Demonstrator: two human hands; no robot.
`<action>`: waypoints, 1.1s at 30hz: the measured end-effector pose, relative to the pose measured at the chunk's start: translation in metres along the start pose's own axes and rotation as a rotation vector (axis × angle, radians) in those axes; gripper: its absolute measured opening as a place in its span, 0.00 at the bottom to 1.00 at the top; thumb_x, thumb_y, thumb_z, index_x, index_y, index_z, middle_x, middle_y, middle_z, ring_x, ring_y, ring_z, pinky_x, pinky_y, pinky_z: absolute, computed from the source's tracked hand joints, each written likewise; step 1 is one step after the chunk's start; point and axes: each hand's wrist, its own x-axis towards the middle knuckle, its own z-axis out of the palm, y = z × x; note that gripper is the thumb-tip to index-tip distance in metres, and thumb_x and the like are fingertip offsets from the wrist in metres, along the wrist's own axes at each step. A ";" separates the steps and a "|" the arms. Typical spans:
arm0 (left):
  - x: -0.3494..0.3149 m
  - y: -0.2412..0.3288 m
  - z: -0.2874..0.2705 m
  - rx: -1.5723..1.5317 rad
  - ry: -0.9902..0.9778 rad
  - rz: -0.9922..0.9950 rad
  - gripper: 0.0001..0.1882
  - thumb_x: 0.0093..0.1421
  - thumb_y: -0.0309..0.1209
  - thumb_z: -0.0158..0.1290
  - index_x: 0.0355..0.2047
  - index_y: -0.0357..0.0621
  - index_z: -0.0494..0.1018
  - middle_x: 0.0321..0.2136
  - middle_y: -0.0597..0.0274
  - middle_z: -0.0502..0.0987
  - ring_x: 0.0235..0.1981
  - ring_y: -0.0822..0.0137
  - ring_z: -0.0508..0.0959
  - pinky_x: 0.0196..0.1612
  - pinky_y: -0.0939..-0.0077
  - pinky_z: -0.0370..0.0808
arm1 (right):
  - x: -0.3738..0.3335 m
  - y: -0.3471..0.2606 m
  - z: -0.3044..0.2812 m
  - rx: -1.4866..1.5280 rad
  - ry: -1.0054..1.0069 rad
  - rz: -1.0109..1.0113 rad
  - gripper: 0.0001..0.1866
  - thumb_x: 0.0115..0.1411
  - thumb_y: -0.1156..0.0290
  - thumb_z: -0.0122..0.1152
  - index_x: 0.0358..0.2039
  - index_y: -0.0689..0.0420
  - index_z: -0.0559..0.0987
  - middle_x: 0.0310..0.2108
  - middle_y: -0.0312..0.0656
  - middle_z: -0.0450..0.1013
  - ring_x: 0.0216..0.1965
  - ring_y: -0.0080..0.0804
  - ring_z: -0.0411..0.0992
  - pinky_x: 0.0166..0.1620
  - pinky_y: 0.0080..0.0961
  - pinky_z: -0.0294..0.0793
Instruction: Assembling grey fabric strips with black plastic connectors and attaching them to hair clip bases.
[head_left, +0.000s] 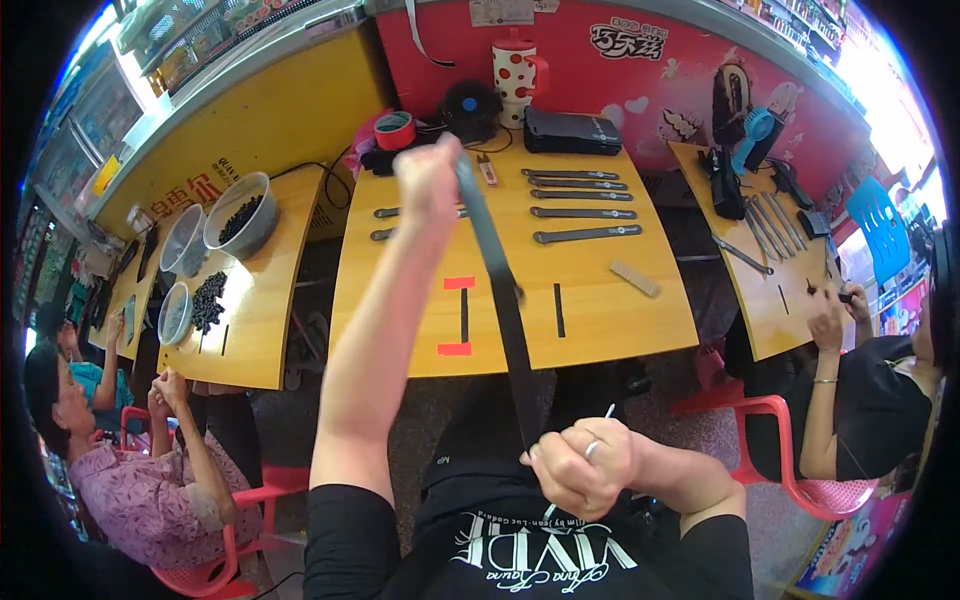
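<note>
A long flat black strap [496,262] runs taut and slanting between my two hands, above the near half of the wooden table. My left hand [428,182] is closed round its upper end, raised over the table's left side. Close to my body, my right hand [583,466] grips the lower end; a thin white tip pokes out above its knuckles. Several similar black straps [584,213] lie in a row at the right of the table. More dark strap ends [386,212] show beside my left forearm, which partly hides them.
Red tape pieces [454,349] and black marks [559,310] are on the table [600,325]. A tan block [635,278], snips [487,170], black case [572,132], red tape roll [394,129] and dotted cup [514,85] stand around. People sit at side tables left and right.
</note>
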 end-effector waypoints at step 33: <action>0.028 -0.036 -0.200 0.267 -0.449 -0.644 0.13 0.65 0.30 0.48 0.30 0.31 0.74 0.25 0.51 0.79 0.16 0.68 0.77 0.17 0.79 0.74 | -0.010 0.185 0.221 0.298 0.361 1.204 0.04 0.54 0.81 0.58 0.25 0.62 0.73 0.19 0.47 0.70 0.19 0.33 0.68 0.25 0.26 0.65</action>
